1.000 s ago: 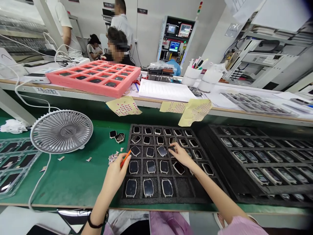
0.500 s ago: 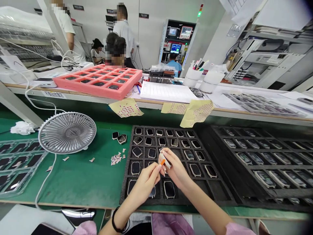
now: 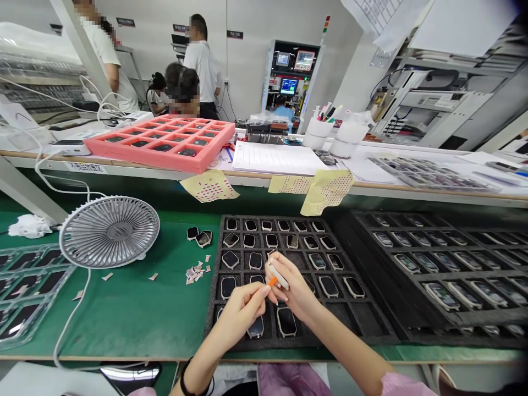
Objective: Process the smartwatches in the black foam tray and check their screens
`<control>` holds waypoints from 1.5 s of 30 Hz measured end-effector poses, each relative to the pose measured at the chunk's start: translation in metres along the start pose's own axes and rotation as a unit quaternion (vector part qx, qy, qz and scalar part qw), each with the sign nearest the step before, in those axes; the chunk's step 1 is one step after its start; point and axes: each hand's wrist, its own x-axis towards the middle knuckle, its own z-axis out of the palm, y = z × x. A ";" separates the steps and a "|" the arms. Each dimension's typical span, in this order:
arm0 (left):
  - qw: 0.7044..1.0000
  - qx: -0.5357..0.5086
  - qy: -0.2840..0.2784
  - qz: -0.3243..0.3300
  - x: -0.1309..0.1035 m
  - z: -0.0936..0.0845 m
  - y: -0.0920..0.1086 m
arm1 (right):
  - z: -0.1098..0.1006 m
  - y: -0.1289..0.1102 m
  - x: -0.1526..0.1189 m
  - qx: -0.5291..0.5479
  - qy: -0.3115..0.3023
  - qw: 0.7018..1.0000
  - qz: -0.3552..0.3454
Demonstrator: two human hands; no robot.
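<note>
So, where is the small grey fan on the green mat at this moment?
In the head view, the fan lies face up on the left part of the green mat, left of the black foam tray, with a clear tray on its left.

Watch case (image 3: 278,276): small, pale/white rim, rounded-rectangle shape, held edge-on and tilted, upper-left to lower-right, pinched in right hand (image 3: 295,289) fingers above the tray. Face not visible from this angle.

Orange tool (image 3: 272,281): thin, short, only the tip shows, pinched between left hand (image 3: 243,308) thumb and forefinger. Tip touches the lower edge of the watch case.

Black foam tray (image 3: 371,324): gridded pockets, on green bench, directly under both hands. Most pockets hold dark-screened cases lying flat, face up; a few pockets in the near-right rows are bare.
</note>
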 end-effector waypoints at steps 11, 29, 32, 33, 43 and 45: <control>1.000 -0.019 0.008 0.003 -0.008 0.003 -0.001 | 0.005 0.007 -0.005 0.127 0.028 0.990 0.061; 0.934 0.227 0.277 0.017 -0.018 -0.070 -0.023 | -0.086 0.000 0.028 -0.490 0.176 0.840 -0.151; 0.866 0.385 0.314 -0.054 -0.025 -0.103 -0.036 | -0.119 -0.002 0.038 -0.590 0.181 0.776 -0.130; 0.850 0.415 0.317 -0.077 -0.027 -0.110 -0.040 | -0.125 -0.001 0.039 -0.599 0.173 0.772 -0.125; 0.851 0.405 0.322 -0.090 -0.026 -0.104 -0.040 | -0.162 -0.027 0.012 -0.694 0.252 0.666 -0.103; 0.868 0.385 0.306 -0.072 -0.022 -0.096 -0.036 | -0.171 -0.026 0.011 -0.680 0.255 0.681 -0.087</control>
